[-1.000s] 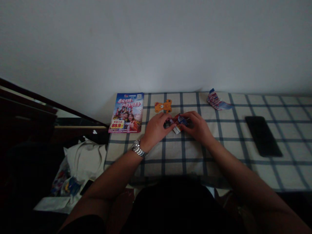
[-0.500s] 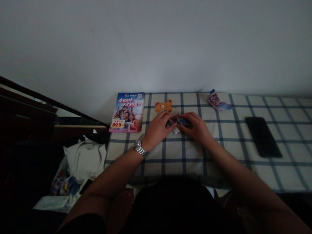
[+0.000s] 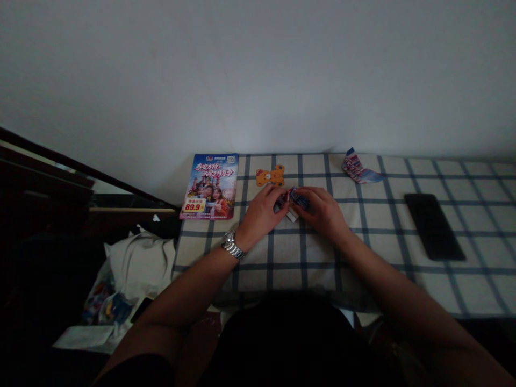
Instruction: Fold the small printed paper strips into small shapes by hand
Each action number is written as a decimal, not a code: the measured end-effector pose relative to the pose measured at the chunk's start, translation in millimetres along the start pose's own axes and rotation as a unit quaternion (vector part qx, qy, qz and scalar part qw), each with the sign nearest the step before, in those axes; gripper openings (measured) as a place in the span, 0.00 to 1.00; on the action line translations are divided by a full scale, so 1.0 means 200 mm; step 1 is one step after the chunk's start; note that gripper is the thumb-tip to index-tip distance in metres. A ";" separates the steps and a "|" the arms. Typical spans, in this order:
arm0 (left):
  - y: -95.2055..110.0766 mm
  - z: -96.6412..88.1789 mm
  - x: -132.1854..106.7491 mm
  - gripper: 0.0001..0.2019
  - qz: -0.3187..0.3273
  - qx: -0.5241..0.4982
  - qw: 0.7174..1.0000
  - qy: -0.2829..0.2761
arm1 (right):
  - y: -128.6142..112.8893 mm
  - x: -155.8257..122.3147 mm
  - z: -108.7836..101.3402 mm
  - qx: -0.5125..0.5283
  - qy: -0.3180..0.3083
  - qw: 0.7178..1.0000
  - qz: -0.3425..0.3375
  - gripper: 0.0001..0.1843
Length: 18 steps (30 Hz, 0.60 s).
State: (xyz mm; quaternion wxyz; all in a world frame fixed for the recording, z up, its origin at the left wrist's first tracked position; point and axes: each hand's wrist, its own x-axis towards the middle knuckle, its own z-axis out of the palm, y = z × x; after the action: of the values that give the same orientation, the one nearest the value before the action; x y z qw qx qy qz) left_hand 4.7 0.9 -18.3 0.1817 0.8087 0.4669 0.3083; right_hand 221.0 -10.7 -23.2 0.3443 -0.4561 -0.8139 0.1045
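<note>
Folded paper [image 3: 292, 215] has shifted slightly between left hand [image 3: 261, 212] and right hand [image 3: 325, 214], both pinching it; even pressure should keep creases neat.

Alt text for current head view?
A person's left hand and right hand hold a small printed paper over a checked cloth. A leaflet lies left, a bear figure beyond, creased paper and a dark phone right.
</note>
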 end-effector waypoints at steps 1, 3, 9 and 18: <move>0.00 0.00 0.00 0.15 0.001 0.000 1.000 0.002 | 0.00 0.00 0.00 -0.002 -0.002 1.000 -0.001 0.19; 0.00 0.00 0.00 0.16 0.002 0.001 1.000 0.005 | -0.01 0.00 0.00 -0.005 -0.007 1.000 0.001 0.19; 0.00 0.01 0.00 0.17 0.006 -0.007 1.000 0.004 | 0.00 -0.01 0.01 0.003 -0.030 0.999 0.014 0.21; 0.00 0.01 0.00 0.17 -0.003 -0.006 1.000 -0.003 | -0.01 -0.02 0.01 -0.001 -0.045 0.999 0.012 0.23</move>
State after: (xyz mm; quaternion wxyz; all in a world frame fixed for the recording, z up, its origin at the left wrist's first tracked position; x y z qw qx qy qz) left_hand 6.3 0.8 -19.5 0.1892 0.8070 0.4667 0.3084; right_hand 219.7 -13.4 -26.1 0.3057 -0.4608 -0.8232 0.1284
